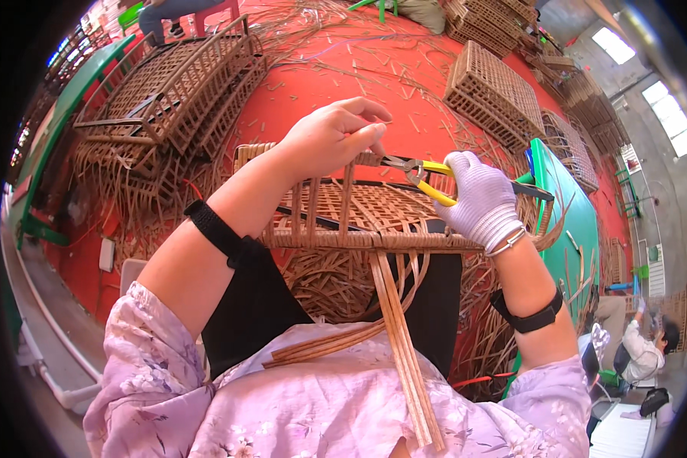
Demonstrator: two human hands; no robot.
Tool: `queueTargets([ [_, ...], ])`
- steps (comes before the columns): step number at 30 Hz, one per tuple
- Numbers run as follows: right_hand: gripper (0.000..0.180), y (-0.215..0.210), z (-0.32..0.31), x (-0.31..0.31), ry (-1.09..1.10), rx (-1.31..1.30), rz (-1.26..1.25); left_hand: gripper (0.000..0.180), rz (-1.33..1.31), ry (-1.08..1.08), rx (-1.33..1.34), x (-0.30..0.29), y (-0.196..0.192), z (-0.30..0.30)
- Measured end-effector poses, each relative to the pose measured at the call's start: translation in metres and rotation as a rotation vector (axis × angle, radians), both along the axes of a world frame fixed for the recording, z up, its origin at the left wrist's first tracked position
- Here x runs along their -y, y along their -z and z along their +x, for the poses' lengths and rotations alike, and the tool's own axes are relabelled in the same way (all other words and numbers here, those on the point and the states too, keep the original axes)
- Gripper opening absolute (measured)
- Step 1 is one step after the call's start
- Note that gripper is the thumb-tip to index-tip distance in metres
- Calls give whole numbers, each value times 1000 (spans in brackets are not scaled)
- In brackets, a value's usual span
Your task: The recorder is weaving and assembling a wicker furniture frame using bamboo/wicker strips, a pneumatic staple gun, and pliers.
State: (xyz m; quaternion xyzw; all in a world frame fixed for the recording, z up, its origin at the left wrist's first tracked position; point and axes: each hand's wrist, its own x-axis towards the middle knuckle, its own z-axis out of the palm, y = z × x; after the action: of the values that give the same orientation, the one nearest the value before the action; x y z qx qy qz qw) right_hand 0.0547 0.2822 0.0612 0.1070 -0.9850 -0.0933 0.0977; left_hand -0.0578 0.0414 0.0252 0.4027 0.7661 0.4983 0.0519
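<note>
A woven rattan basket frame rests across my lap, with wrapped rims and an open lattice inside. In my gloved right hand is a pair of cutting pliers with yellow handles. Its metal jaws point left at the far rim of the frame. Bare and curled, my left hand hovers just above that rim, beside the jaws. Its thumb and fingers come together; whatever they may hold is hidden. Loose rattan strips hang from the near rim over my lap.
Stacked woven baskets stand at the left and far right. A green table is close on my right. Rattan scraps litter the red floor. Another person sits at the lower right.
</note>
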Motion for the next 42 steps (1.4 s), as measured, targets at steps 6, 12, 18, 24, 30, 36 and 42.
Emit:
queueTargets([
  [6,55,1,-5,8,9,15,18,36,-10,3,-5,0,2,-1],
  [12,53,5,-7,11,-37,-36,42,35,4,6,-29,0,2,-2],
  [18,44,13,-10,6,-68,-35,8,35,11,-30,-66,-2,5,-5],
  [24,40,16,-8,2,-95,-110,-20,34,-49,-27,-29,-2,1,-7],
  [30,46,18,-12,-1,-94,-110,-4,34,-11,-5,-17,-2,2,-6],
  [36,55,8,-13,9,-52,-58,66,33,-20,-8,-26,-1,1,-5],
  [42,55,11,-9,-2,-101,-94,14,33,-27,-17,-26,-2,-1,-3],
])
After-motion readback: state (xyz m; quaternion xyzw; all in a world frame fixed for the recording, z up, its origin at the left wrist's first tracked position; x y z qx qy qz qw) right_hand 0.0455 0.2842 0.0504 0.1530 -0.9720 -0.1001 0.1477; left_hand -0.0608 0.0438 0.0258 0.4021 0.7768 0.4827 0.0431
